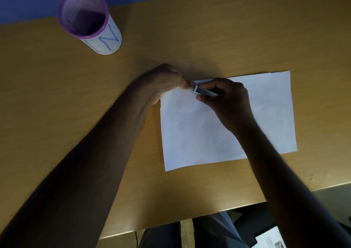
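**Lightly does it: thin sheets gathered at one corner**

Evidently the paper sheets [218, 133] are light, limp and easily creased. They lie flat on the worktop [57, 95], slightly offset from one another, and would slide apart under any sideways push. The far left corner is the sensible place to hold them, and there the left hand [167, 82] has its fingers curled, thumb and fingertip pinching the edge. The right hand [228, 99] has its fingers wrapped round a small silver tool [204, 92], probably a stapler. Its nose meets that same corner. The tool looks stiff and smooth, best gripped along its body as it is now. Well apart, at the far left, stands a purple mesh cup [89, 19] with a white label.
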Demonstrator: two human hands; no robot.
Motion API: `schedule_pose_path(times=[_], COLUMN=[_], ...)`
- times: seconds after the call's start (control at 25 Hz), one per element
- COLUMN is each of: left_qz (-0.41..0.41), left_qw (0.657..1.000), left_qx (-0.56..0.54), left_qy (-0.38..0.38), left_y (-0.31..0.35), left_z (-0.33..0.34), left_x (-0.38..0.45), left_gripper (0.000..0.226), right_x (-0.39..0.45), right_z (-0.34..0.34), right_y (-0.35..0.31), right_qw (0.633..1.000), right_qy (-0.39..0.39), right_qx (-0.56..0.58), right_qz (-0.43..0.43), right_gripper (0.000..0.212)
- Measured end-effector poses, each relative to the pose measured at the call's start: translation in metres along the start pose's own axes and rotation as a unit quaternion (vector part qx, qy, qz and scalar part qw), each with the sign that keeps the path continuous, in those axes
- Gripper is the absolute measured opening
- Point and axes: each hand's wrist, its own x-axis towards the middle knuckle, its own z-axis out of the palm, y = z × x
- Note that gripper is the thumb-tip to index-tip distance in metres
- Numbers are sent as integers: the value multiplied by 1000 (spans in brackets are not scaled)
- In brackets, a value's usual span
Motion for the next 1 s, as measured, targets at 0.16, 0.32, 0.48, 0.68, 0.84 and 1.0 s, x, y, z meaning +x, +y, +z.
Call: schedule_pose_path(times=[0.16,0.32,0.48,0.68,0.84,1.0], left_qz=[-9,-8,-15,-6,0,8], left_qw=[1000,1000,1000,1000,1000,1000], left_qx=[5,-5,-10,0,11,26], left_qy=[7,-2,2,5,8,9], left_y=[1,0,0,0,-4,-8], left_z=[1,1,2,2,-2,-7], left_x=[0,1,0,2,7,12], left_gripper=[41,46,50,46,52,56], right_x=[0,-3,-8,-19,-15,-12], right_z=[0,3,8,15,1,-1], right_y=[1,2,4,5,7,5], right_qw=[1000,999,999,993,998,998], right_qy=[-9,0,11,-4,16,35], right_qx=[16,47,38,-43,-15,-40], right_qz=[6,11,-20,-110,-66,-37], right_gripper=[21,26,25,24,21,18])
